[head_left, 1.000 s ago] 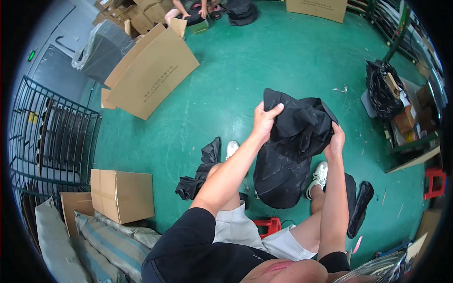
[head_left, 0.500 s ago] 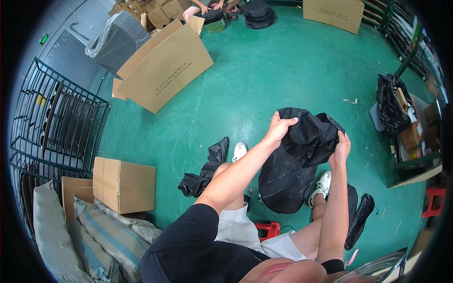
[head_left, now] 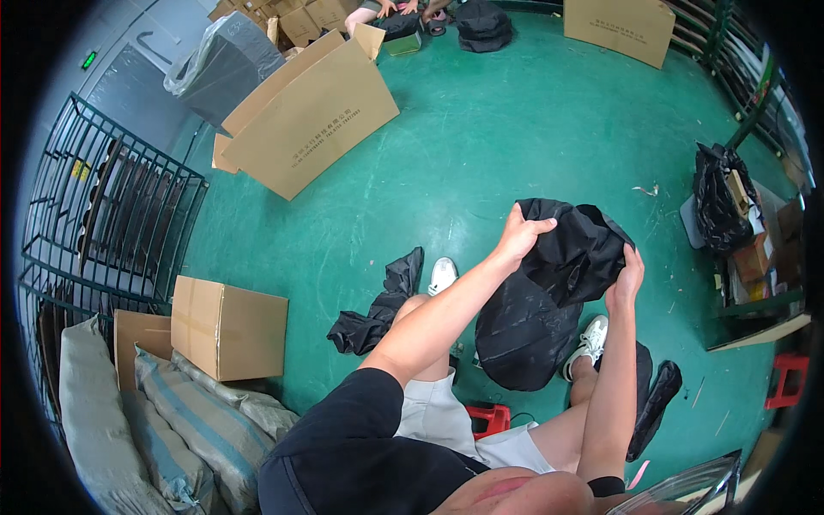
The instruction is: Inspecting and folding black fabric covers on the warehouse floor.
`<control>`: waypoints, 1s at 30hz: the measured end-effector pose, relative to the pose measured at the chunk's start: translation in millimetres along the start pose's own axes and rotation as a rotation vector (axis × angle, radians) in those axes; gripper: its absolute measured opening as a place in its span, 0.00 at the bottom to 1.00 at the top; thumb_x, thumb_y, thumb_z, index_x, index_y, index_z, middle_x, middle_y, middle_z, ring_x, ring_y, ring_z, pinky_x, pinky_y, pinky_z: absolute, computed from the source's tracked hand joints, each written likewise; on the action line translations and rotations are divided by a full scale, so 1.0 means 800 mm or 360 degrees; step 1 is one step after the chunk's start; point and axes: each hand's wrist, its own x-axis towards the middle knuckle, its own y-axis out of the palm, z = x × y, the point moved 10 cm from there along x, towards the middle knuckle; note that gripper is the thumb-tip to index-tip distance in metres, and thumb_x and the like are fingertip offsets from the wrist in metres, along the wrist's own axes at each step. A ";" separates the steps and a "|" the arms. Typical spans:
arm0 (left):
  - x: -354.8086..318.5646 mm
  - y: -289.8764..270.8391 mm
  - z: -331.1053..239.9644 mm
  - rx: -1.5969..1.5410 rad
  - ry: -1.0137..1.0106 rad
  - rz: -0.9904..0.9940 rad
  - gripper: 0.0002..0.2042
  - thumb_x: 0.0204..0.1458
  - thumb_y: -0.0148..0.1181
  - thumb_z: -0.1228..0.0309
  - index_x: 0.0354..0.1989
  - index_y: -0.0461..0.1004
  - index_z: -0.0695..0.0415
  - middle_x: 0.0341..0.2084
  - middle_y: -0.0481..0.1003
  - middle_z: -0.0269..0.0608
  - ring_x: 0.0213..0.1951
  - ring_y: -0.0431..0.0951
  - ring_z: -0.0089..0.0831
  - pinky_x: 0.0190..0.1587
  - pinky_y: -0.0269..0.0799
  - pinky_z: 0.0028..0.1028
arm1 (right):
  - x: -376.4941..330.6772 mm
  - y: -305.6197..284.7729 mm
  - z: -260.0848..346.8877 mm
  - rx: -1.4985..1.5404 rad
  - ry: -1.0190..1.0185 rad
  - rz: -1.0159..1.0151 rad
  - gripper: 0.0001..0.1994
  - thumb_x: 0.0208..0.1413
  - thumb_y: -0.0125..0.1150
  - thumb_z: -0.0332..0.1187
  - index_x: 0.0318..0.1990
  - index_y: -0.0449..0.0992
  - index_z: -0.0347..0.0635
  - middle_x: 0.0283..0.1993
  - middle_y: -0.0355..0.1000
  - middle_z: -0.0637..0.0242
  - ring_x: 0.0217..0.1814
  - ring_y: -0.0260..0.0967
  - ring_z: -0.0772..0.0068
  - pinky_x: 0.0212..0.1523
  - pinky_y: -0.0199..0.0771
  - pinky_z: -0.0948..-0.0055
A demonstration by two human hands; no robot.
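Note:
Both hands hold up a black fabric cover [head_left: 577,249] in front of me. My left hand [head_left: 523,236] pinches its upper left edge, thumb on top. At the opposite edge, my right hand [head_left: 627,276] grips the cloth, its fingers partly hidden behind the fold. Below the raised cloth, a large black fabric-covered bundle [head_left: 525,336] stands between my feet; whether it joins the held cloth cannot be made out. Crumpled black cloth [head_left: 378,309] lies left of my left shoe. More black fabric pieces [head_left: 654,403] are on the floor beside my right leg.
A big open carton [head_left: 318,124] stands ahead at left, a smaller box [head_left: 230,330] and woven sacks [head_left: 193,421] nearer. Green wire racks [head_left: 112,206] line the left. Bins and a shelf [head_left: 760,257] stand right. Another person's hands [head_left: 399,9] work on black fabric at the far end.
The view has shifted slightly, so the surroundings sit a little differently. Both hands keep their hold on the cloth, whose folds have changed slightly.

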 end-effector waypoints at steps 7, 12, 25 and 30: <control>0.001 -0.016 0.026 0.0937 -0.0157 0.0093 0.38 0.47 0.67 0.54 0.55 0.61 0.76 0.50 0.73 0.63 0.54 0.75 0.46 0.56 0.68 0.38 | -0.020 0.037 0.004 -0.0170 0.0009 0.0206 0.11 0.60 0.59 0.31 0.46 0.77 0.35 0.41 0.77 0.68 0.41 0.74 0.77 0.45 0.73 0.75; -0.037 -0.002 0.026 0.2229 -0.0406 0.0364 0.31 0.47 0.61 0.42 0.43 0.80 0.62 0.45 0.78 0.53 0.51 0.76 0.51 0.57 0.67 0.43 | -0.020 0.038 0.004 -0.0314 -0.0024 0.0296 0.11 0.58 0.60 0.30 0.46 0.77 0.34 0.40 0.77 0.67 0.39 0.73 0.78 0.43 0.73 0.77; -0.039 0.031 -0.013 0.2403 0.0455 0.0240 0.54 0.36 0.68 0.69 0.71 0.38 0.63 0.68 0.50 0.60 0.70 0.52 0.53 0.70 0.40 0.58 | -0.044 0.078 -0.006 -0.0751 0.0013 0.0504 0.06 0.53 0.64 0.29 0.34 0.74 0.38 0.30 0.69 0.77 0.32 0.62 0.84 0.35 0.63 0.80; -0.085 0.100 -0.009 0.1658 0.0944 0.1220 0.54 0.35 0.68 0.69 0.72 0.39 0.60 0.72 0.39 0.58 0.73 0.38 0.52 0.73 0.36 0.50 | -0.046 0.085 -0.011 -0.0784 0.0004 0.0626 0.05 0.53 0.63 0.29 0.32 0.74 0.38 0.29 0.69 0.77 0.32 0.63 0.84 0.35 0.63 0.80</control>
